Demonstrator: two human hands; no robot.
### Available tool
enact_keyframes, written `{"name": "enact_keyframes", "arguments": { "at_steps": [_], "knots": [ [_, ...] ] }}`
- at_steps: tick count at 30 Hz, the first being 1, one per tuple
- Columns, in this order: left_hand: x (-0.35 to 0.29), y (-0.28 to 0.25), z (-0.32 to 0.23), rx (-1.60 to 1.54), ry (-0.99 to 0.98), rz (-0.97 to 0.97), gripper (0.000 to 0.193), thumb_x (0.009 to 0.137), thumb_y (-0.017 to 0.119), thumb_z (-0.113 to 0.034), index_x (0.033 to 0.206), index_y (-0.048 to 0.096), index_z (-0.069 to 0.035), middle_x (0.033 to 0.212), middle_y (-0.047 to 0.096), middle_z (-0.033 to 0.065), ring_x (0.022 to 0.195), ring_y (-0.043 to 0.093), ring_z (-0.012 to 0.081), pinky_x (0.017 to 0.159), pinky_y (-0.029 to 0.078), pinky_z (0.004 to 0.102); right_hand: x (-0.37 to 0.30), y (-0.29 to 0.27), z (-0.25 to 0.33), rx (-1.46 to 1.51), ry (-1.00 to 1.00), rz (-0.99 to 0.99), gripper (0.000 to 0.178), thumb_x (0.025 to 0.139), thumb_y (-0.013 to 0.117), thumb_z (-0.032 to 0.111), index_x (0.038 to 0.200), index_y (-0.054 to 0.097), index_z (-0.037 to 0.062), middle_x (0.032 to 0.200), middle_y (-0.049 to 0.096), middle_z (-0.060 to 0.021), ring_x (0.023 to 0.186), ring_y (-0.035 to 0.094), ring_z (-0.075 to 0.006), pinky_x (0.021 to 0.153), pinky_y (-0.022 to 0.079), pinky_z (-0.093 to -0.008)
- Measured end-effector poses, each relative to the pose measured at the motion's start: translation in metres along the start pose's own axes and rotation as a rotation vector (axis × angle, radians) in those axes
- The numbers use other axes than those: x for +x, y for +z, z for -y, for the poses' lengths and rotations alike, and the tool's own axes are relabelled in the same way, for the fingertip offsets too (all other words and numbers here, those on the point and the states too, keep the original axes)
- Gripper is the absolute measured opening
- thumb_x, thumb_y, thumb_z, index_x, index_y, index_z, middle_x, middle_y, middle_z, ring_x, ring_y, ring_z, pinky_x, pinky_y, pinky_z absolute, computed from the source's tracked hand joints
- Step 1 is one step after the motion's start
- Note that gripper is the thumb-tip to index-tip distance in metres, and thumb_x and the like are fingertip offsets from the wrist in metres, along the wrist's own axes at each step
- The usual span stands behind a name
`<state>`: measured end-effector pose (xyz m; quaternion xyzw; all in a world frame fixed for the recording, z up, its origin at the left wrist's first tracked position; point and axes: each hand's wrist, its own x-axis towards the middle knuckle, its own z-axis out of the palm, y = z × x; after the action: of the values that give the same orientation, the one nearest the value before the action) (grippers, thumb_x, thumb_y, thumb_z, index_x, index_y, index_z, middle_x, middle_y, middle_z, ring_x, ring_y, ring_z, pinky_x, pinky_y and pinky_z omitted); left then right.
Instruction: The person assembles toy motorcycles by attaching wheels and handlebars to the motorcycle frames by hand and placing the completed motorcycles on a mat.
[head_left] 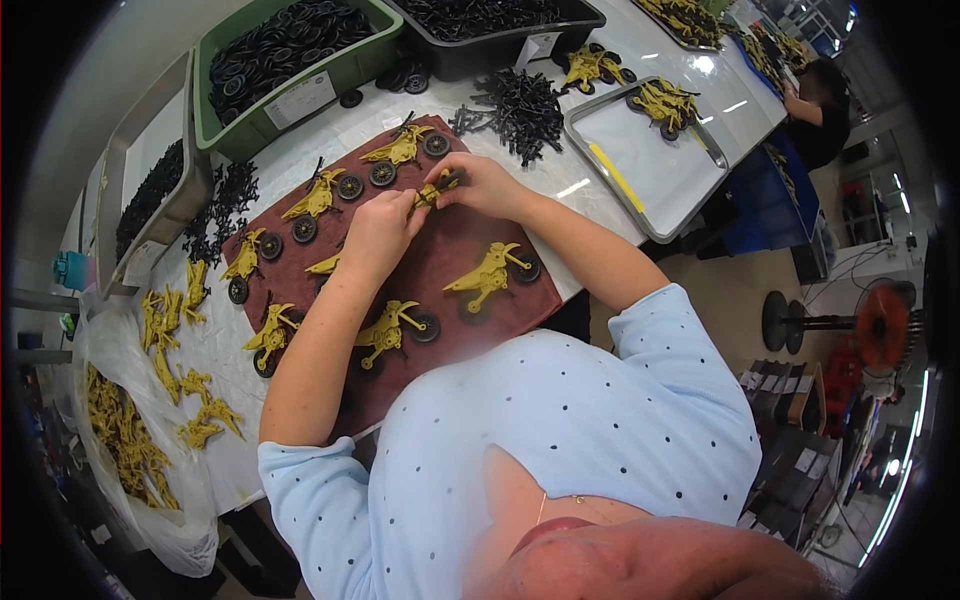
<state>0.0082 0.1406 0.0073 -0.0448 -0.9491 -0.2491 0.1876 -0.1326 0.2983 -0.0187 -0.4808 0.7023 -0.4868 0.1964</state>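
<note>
Over a maroon cloth on the table, both hands are closed on one yellow toy motorcycle body with a dark part at its end. My left hand pinches its near end, and my right hand grips the far end by the dark part. Fingers hide much of the piece. Around them on the cloth lie several yellow toy motorcycles with black wheels, among them one at the right, one at the front and one at the far edge. Another is partly hidden behind my left forearm.
A green bin of black wheels and a black bin stand at the back. Loose black parts lie before them. A tray is at the right, a plastic bag of yellow parts at the left. A person sits far right.
</note>
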Motion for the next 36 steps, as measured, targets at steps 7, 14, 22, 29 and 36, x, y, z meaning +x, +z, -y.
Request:
{"name": "enact_keyframes", "arguments": {
  "at_steps": [7, 14, 22, 29, 36],
  "knots": [
    [0.002, 0.000, 0.002, 0.000, 0.058, -0.002, 0.015, 0.079, 0.070, -0.012, 0.083, 0.061, -0.001, 0.078, 0.063, 0.0141, 0.070, 0.062, 0.0316, 0.061, 0.050, 0.0384, -0.002, 0.003, -0.002, 0.072, -0.068, -0.014, 0.033, 0.071, 0.079, 0.007, 0.100, 0.064, 0.0069, 0.094, 0.066, -0.0037, 0.090, 0.062, -0.0166, 0.080, 0.048, -0.0310],
    [0.005, -0.005, 0.006, -0.005, 0.050, 0.071, 0.014, 0.079, 0.070, -0.012, 0.082, 0.061, -0.001, 0.078, 0.063, 0.0136, 0.068, 0.061, 0.0306, 0.061, 0.049, 0.0373, -0.005, 0.008, -0.001, 0.027, -0.084, -0.089, 0.032, 0.071, 0.076, 0.002, 0.101, 0.065, 0.0058, 0.096, 0.067, -0.0064, 0.089, 0.063, -0.0188, 0.078, 0.050, -0.0316],
    [0.001, 0.005, -0.008, -0.042, 0.021, -0.049, 0.014, 0.079, 0.068, -0.013, 0.081, 0.059, -0.002, 0.072, 0.059, 0.0131, 0.069, 0.060, 0.0316, 0.063, 0.050, 0.0385, -0.013, -0.016, 0.031, -0.078, -0.090, -0.104, 0.052, 0.064, 0.084, 0.015, 0.109, 0.060, 0.0061, 0.114, 0.055, -0.0101, 0.107, 0.055, -0.0238, 0.089, 0.047, -0.0344],
    [-0.007, 0.012, -0.020, 0.108, 0.078, -0.103, 0.017, 0.077, 0.068, -0.014, 0.085, 0.058, -0.002, 0.077, 0.060, 0.0115, 0.077, 0.062, 0.0280, 0.066, 0.052, 0.0374, -0.033, 0.007, 0.068, -0.663, -0.196, -0.239, 0.019, 0.069, 0.076, 0.022, 0.082, 0.067, 0.0099, 0.114, 0.052, -0.0097, 0.109, 0.049, -0.0271, 0.095, 0.035, -0.0410],
    [-0.008, 0.014, -0.027, 0.175, 0.100, -0.062, 0.017, 0.081, 0.063, -0.017, 0.084, 0.057, -0.001, 0.077, 0.059, 0.0111, 0.075, 0.060, 0.0262, 0.065, 0.052, 0.0350, -0.040, 0.029, 0.064, -0.702, -0.113, -0.415, 0.015, 0.064, 0.069, 0.011, 0.070, 0.057, 0.0056, 0.104, 0.053, -0.0088, 0.102, 0.049, -0.0282, 0.083, 0.037, -0.0416]
  ]
}}
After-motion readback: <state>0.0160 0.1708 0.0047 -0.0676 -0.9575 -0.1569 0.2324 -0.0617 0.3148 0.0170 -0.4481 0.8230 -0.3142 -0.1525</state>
